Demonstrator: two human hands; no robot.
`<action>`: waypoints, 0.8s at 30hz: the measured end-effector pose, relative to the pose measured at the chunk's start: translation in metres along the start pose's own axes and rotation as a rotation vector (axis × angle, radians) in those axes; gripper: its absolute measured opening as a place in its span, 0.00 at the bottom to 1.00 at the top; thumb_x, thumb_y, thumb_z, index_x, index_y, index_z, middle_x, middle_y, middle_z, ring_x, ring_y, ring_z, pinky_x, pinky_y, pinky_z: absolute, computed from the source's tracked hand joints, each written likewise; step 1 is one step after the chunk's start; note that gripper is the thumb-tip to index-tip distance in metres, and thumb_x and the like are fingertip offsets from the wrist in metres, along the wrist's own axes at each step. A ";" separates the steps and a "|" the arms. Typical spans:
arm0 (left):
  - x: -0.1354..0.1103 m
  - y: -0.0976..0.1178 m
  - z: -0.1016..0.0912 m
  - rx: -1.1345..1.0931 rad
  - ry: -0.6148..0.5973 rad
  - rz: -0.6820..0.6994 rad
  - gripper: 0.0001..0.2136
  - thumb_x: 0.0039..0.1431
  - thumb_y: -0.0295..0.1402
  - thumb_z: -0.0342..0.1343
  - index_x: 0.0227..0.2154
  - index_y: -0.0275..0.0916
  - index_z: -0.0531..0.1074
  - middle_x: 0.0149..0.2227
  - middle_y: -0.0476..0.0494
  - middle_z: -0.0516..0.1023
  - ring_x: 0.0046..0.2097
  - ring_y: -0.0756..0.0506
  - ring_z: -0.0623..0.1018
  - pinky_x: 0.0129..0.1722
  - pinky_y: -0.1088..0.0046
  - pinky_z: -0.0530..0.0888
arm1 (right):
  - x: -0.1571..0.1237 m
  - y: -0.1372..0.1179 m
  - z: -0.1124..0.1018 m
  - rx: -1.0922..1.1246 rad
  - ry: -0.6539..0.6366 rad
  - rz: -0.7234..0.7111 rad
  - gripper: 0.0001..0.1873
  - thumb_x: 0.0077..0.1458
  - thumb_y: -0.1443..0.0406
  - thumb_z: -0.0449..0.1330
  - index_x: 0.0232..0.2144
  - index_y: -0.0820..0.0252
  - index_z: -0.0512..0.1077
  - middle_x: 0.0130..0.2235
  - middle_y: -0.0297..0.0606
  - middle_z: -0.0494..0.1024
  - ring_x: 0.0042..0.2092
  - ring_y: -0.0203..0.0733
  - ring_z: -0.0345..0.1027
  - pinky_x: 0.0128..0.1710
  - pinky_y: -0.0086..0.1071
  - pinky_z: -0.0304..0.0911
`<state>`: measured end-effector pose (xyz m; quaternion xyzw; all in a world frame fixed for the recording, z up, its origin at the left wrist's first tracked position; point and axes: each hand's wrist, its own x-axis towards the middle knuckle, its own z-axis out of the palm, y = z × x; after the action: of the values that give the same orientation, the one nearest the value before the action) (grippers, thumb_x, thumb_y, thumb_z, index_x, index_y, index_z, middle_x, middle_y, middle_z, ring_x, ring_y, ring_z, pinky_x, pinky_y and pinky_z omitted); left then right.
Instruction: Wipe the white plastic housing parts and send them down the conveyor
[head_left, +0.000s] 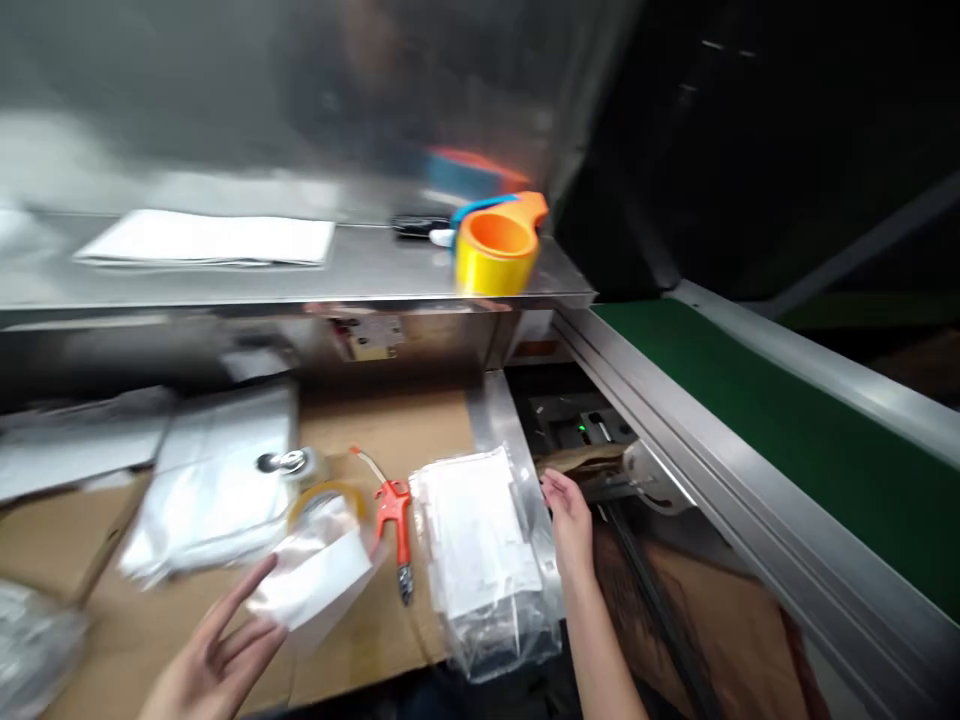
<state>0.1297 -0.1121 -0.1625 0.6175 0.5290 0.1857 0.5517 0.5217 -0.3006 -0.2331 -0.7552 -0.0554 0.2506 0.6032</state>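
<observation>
My left hand (214, 655) is low on the cardboard-covered bench (409, 420), fingers stretched out, pinching the edge of a small clear plastic bag (319, 575) with white contents. My right hand (568, 520) reaches to the bench's right edge, fingers curled at the side of a stack of clear bagged white items (480, 550); whether it grips the stack is unclear. A red-handled air blow gun (394, 525) lies between the two hands. A roll of clear tape (326, 495) sits behind the small bag.
More clear bags (217, 480) lie on the left. A metal shelf (352, 270) above carries white sheets (210, 240) and a yellow tape roll in an orange-and-blue dispenser (496, 245). A green conveyor belt (787, 420) with metal rails runs along the right.
</observation>
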 end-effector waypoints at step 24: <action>-0.400 -0.187 -0.236 -0.105 1.024 0.221 0.21 0.67 0.26 0.55 0.54 0.62 0.76 0.63 0.45 0.73 0.57 0.38 0.79 0.52 0.63 0.80 | -0.555 -0.009 0.428 -0.507 -2.182 0.007 0.13 0.48 0.57 0.74 0.28 0.61 0.80 0.31 0.34 0.78 0.34 0.38 0.70 0.39 0.31 0.62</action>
<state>-0.2939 -0.3726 -0.1086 0.4711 0.6527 0.5470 0.2299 -0.1488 -0.1339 -0.1146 -0.2323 -0.6019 0.7617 0.0595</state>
